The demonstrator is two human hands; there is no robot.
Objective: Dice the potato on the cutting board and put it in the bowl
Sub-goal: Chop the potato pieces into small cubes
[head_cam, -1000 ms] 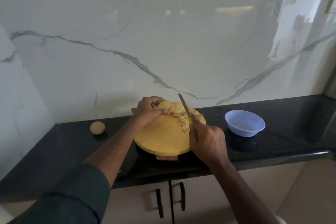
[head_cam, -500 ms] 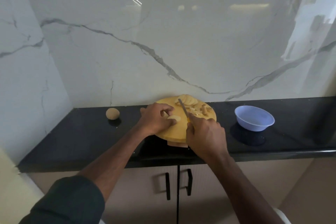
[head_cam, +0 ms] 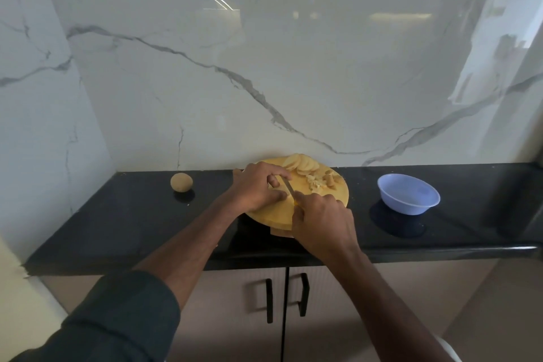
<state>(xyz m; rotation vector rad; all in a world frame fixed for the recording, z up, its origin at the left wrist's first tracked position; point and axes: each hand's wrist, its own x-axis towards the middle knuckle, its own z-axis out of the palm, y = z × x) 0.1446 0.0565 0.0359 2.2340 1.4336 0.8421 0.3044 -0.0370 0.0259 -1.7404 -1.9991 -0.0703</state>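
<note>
**Both hands working a potato slice at the middle of the board**

The round wooden cutting board [head_cam: 338, 200] is sitting on the black bench [head_cam: 117, 223], with its far edge close to the marble wall [head_cam: 264, 67]. The left hand [head_cam: 258, 185] is resting on the board's 9 o'clock side, its fingers curling down and pinching a pale potato slice [head_cam: 276, 193] against the wood. The right hand [head_cam: 321, 219] is coming in from the board's 5 o'clock edge, clenching the yellow-handled knife [head_cam: 289, 189], whose blade is pointing towards 11 o'clock and lying just beside the left fingers, at the pinched slice.

At the board's 12 o'clock edge a fanned row of potato slices [head_cam: 302, 166] is lying overlapped. Just beside it, towards 2 o'clock, a small heap of diced potato [head_cam: 318, 182] is sitting on the wood.

The light blue bowl [head_cam: 408, 194] is standing on the bench at 3 o'clock from the board, well apart from it. A whole unpeeled potato [head_cam: 181, 182] is lying on the bench at 9 o'clock from the board, near the wall.
</note>
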